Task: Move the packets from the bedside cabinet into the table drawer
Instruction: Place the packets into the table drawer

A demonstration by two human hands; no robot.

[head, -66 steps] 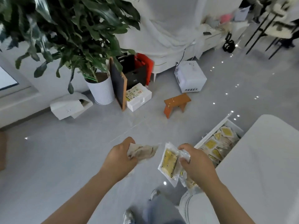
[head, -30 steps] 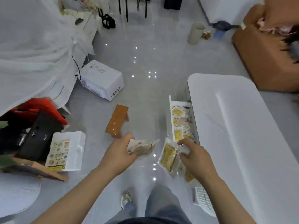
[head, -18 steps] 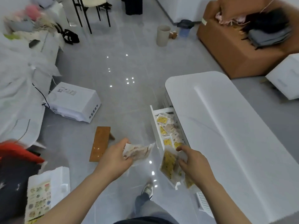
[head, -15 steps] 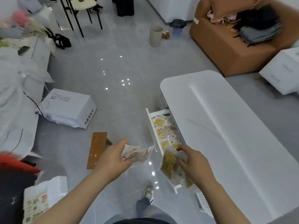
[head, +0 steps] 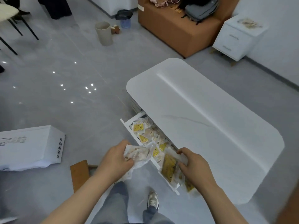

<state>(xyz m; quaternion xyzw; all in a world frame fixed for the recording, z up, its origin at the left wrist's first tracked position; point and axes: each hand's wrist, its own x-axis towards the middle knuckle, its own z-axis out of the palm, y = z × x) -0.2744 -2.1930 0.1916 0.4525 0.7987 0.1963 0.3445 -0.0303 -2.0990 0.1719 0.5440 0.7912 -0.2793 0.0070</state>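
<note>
Packets are held in both hands; only the head view is available. Pale packets (head: 140, 155) are gripped as a crumpled bunch by the left hand (head: 115, 160), fingers curled round them, just above the front panel of the table drawer (head: 128, 129). Yellow packets (head: 169, 167) are pinched between thumb and fingers of the right hand (head: 194, 165) and hang over the near end of the drawer; whether they touch the contents cannot be told. The drawer is pulled out from under the white table (head: 202, 126) and is well filled with loose packets (head: 138, 127), yellow and pale mixed, piled unevenly. Step judged: drop-off of the current load. For the next move, both bunches need to be brought fully over the open cavity, lowered and released, so that nothing slides over the front panel to the floor. The bedside cabinet (head: 237, 38) is seen well apart at upper right, by the wall. A small heap of further packets (head: 249, 23) lies on its top, so another trip is expected. Its drawers are closed; contents unknown.
</note>
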